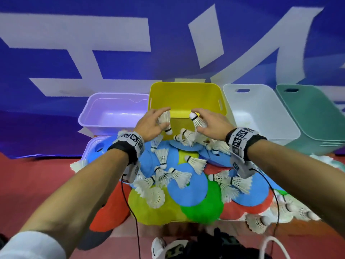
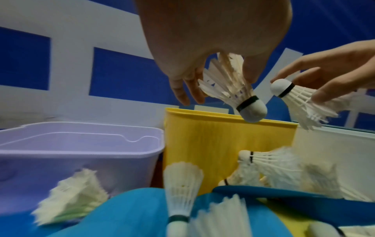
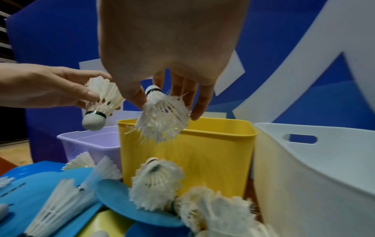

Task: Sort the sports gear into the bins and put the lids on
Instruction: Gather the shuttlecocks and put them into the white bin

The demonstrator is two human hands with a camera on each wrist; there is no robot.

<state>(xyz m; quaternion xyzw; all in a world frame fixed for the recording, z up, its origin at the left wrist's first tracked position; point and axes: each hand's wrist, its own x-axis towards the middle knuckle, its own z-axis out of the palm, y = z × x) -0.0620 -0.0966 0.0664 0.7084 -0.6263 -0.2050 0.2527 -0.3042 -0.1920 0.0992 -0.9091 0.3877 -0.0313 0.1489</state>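
Note:
My left hand (image 1: 155, 121) pinches a white shuttlecock (image 1: 166, 121) by its feathers, cork end down, just over the near rim of the yellow bin (image 1: 186, 96). My right hand (image 1: 207, 121) pinches a second shuttlecock (image 1: 197, 120) with its cork tilted up, close beside the first. In the left wrist view, the left-held shuttlecock (image 2: 233, 89) hangs above the yellow bin (image 2: 223, 144); the right-held shuttlecock (image 2: 300, 99) is at right. In the right wrist view, my fingers (image 3: 178, 89) grip the frayed shuttlecock (image 3: 162, 115) above the yellow bin (image 3: 202, 152). Several shuttlecocks (image 1: 177, 174) lie on coloured flat discs (image 1: 186, 186).
A lilac bin (image 1: 112, 113) stands left of the yellow one, a white bin (image 1: 261, 116) and a green bin (image 1: 313, 116) to its right. A lilac lid (image 1: 93, 146) lies at front left. A blue banner rises behind. Cables hang from both wrists; shoes at bottom.

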